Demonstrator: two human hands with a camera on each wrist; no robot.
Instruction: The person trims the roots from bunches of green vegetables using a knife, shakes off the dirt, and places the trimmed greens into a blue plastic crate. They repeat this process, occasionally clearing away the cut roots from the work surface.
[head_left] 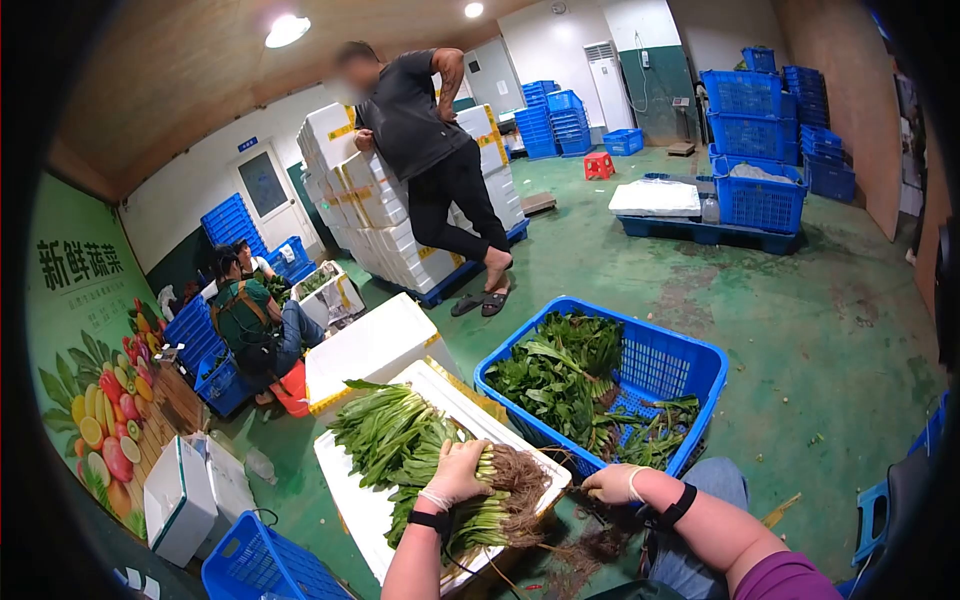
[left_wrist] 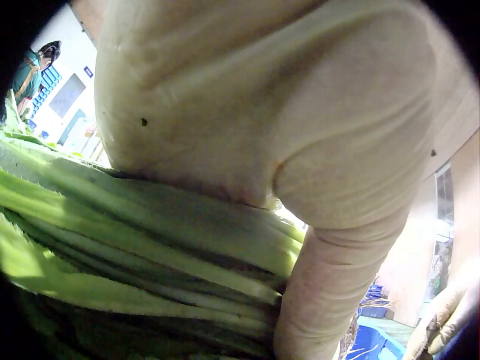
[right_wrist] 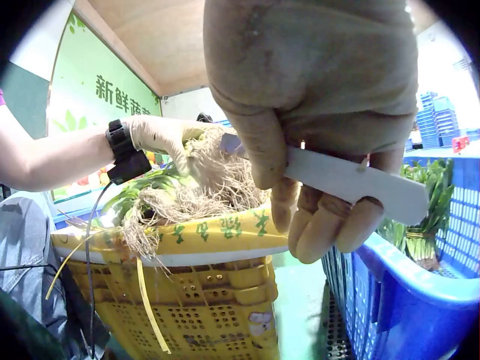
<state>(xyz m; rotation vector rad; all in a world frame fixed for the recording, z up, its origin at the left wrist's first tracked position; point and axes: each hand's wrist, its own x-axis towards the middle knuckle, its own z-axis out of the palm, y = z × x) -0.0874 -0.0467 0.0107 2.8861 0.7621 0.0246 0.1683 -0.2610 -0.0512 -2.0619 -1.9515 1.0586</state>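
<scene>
My gloved left hand [head_left: 460, 474] grips a bunch of long-leaved greens [left_wrist: 150, 247] near its root end. Pale, hairy roots [head_left: 520, 480] stick out to the right of the hand. More greens [head_left: 395, 420] lie heaped beside it on a white foam tray [head_left: 350, 490], leaves pointing away to the left. In the right wrist view, my gloved right hand [right_wrist: 322, 112] holds a knife by its flat white handle [right_wrist: 360, 187], with the short blade toward the roots and partly hidden by the thumb. That hand is between the tray and a blue basket [head_left: 700, 370].
Greens [head_left: 560, 360] partly fill the blue basket. A yellow crate [right_wrist: 180, 300] supports the tray. Behind it is a white foam box [head_left: 370, 345]. Loose roots and soil [head_left: 590, 550] lie below my right hand. A standing person [head_left: 425, 130] leans on stacked foam boxes [head_left: 350, 190]; others sit at left.
</scene>
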